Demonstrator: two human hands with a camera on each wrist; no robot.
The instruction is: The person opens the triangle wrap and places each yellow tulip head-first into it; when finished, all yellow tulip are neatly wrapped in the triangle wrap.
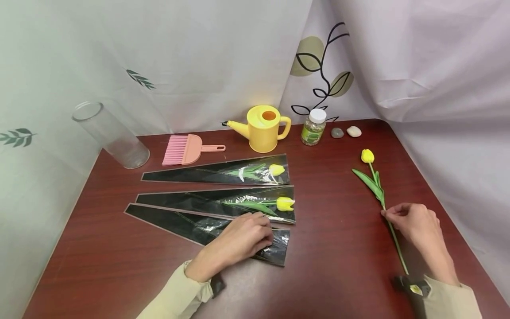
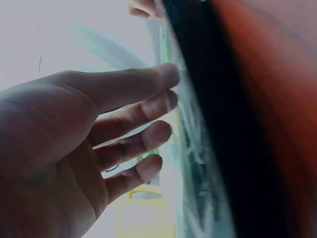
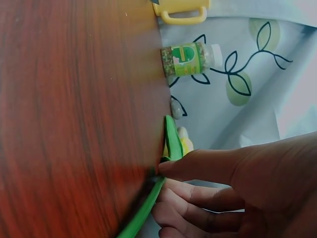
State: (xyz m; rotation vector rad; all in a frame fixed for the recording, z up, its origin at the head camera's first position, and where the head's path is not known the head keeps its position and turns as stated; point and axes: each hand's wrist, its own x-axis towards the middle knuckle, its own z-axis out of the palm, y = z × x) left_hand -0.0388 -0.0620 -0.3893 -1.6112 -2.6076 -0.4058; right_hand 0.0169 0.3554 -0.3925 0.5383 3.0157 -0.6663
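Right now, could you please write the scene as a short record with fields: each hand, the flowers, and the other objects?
left hand: left hand rests with straight fingers on the nearest sleeve, which looks empty
right hand: right hand pinches the stem of the loose tulip, which lies on the table
wrapped flowers: two yellow tulips in sleeves
back row: glass vase, pink brush, yellow watering can, jar, two stones
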